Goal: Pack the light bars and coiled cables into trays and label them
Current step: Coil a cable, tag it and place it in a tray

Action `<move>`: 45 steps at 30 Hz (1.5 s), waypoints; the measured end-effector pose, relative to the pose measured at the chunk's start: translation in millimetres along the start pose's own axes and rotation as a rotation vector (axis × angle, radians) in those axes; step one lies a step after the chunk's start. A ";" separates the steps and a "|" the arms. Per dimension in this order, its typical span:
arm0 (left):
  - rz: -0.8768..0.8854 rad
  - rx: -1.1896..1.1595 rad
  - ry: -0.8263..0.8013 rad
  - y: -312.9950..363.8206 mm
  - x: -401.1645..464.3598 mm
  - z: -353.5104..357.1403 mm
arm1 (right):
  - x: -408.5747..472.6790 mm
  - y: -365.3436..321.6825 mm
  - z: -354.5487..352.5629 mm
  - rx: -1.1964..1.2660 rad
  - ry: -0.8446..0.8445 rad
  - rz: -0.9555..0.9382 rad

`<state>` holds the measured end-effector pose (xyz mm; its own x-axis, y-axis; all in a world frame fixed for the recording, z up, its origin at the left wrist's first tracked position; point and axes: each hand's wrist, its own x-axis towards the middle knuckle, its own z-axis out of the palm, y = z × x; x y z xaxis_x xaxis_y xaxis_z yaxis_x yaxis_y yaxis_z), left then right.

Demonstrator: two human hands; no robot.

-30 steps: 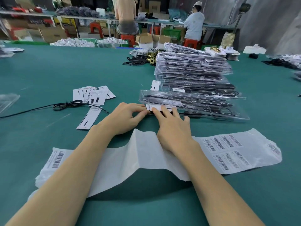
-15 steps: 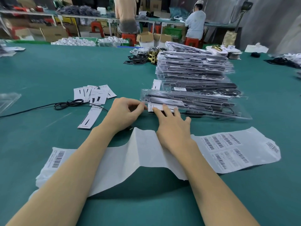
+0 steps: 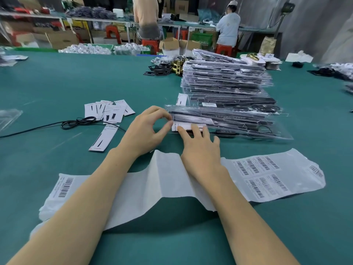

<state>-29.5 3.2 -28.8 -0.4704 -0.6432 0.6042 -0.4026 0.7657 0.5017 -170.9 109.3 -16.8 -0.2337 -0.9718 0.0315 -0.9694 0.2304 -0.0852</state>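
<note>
Your one head view looks forward and down, close over the desk (image 3: 47, 83). Its far edges seem warped, probably by the wide lens.

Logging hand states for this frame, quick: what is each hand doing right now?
Left hand: pinches the end of the nearest clear tray.
Right hand: open, straight fingers pressing the white label onto that tray.

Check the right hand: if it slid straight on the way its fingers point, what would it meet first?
The right hand already has straight fingers on the white insert card in the nearest clear tray. Further along, it would likely run over that tray's light bars.
</note>
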 end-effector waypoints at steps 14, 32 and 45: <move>-0.011 0.051 -0.070 -2.2 -1.0 -1.9 | -1.5 -1.5 2.7 0.059 0.021 0.028; -0.001 0.073 -0.027 -3.7 0.8 -2.8 | -9.1 2.3 0.4 0.129 0.002 -0.022; 0.029 0.071 -0.016 -3.6 1.6 -2.9 | -22.8 3.0 -4.1 0.275 0.198 -0.052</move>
<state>-26.5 -0.6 -27.8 -0.4951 -0.6210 0.6077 -0.4429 0.7821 0.4384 -168.8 132.3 -13.8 -0.2204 -0.9472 0.2331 -0.9302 0.1322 -0.3424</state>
